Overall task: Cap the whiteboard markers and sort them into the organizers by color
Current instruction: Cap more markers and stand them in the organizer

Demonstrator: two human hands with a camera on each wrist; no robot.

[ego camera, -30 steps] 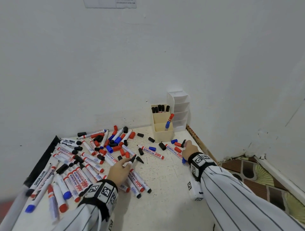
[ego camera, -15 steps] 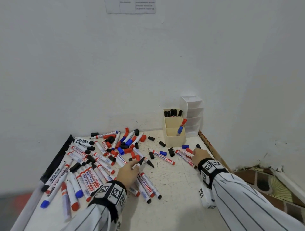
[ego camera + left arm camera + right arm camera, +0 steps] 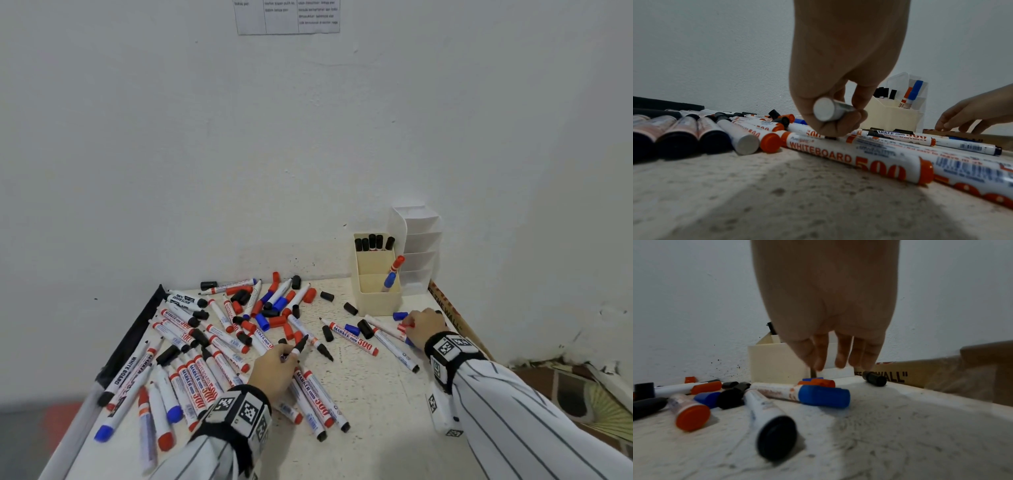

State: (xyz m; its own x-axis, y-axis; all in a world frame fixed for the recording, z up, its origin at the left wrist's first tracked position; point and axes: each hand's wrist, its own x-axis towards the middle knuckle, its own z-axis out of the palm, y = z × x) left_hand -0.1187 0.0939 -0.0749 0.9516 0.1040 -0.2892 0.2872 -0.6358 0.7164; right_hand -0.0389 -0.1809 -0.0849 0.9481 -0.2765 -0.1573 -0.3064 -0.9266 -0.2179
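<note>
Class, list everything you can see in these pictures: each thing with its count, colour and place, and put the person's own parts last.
Markers: dozens, white barrels with red, blue or black ends, scattered on the table, mostly left.
Loose caps: many, red, blue, black, among the markers.
Beige organizer: one, back right; black-capped markers in its rear slot, a red and a blue in front.
White organizer: one, beside the beige one.
Table: one, speckled white.
Paper sheet: one, on the wall.
Left hand: holds an uncapped black marker.
Right hand: fingers reaching down among the caps by the beige organizer.

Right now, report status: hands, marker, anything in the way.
Left hand grips uncapped black marker. Right hand open, fingers down among loose caps beside cream organizer. Scattered markers crowd the table.
</note>
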